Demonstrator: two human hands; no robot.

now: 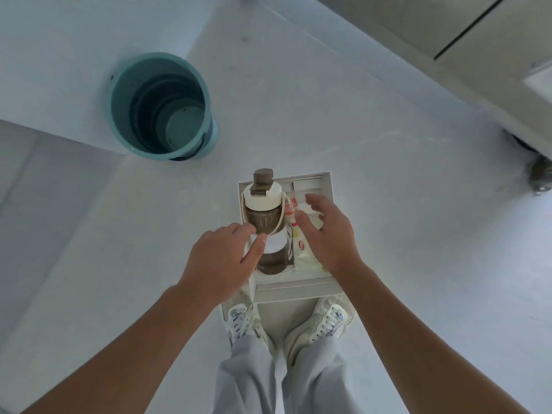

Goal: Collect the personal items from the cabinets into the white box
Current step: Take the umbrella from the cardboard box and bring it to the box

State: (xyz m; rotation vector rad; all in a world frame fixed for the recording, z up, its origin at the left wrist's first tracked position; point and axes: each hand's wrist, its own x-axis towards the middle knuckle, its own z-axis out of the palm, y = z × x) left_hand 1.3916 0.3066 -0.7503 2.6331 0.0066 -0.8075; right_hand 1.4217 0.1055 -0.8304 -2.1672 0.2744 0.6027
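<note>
A white box [294, 291] sits on the floor just ahead of my shoes. Inside it, a brown water bottle [264, 204] with a white lid and carry strap stands tilted along the left side, its cap reaching past the far wall. My left hand [221, 261] holds the bottle at its white middle band, thumb in front and fingers on its left side. Several small white and yellow packets [301, 249] lie in the right half of the box. My right hand [328, 234] hovers over them with fingers spread and relaxed, holding nothing.
A teal bucket [161, 106] stands on the floor at the far left. A white cabinet on castors [540, 174] fills the top right corner. My legs and white shoes [325, 321] stand right behind the box. Pale floor surrounds everything.
</note>
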